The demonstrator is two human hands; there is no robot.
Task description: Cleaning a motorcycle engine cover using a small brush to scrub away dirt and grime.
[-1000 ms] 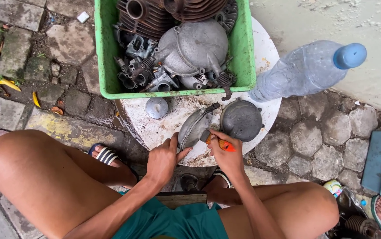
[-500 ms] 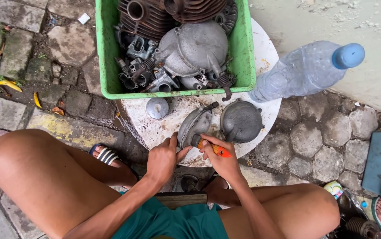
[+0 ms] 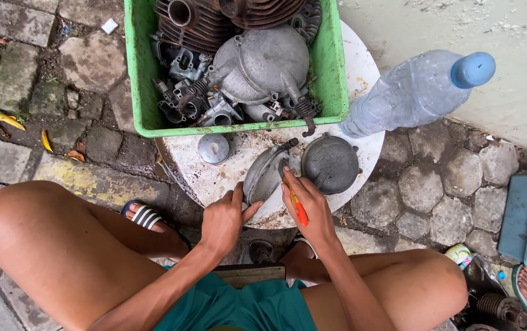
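- On the round white slab [image 3: 361,132], near its front edge, a grey metal cover [image 3: 265,175] is held tilted by the left hand [image 3: 225,217], whose fingers and thumb are pressed against its lower rim.
- An orange-handled tool [image 3: 300,211] is gripped in the right hand [image 3: 307,205], its tip hidden at the cover's right edge (kind of tool cannot be told).
- Little bare room is left on the slab: the back half is taken by a green crate [image 3: 334,73], and only a strip in front stays open.
- Three loose parts are counted on the slab: the cover, one domed dark cover [image 3: 331,163] just right of it, one small round cap [image 3: 214,148] to the left.
- One clear plastic bottle [image 3: 413,92] with a blue cap is leaned at the slab's right edge; no label can be made out.
- Grey and rusty engine parts [image 3: 257,61] are heaped in the crate.
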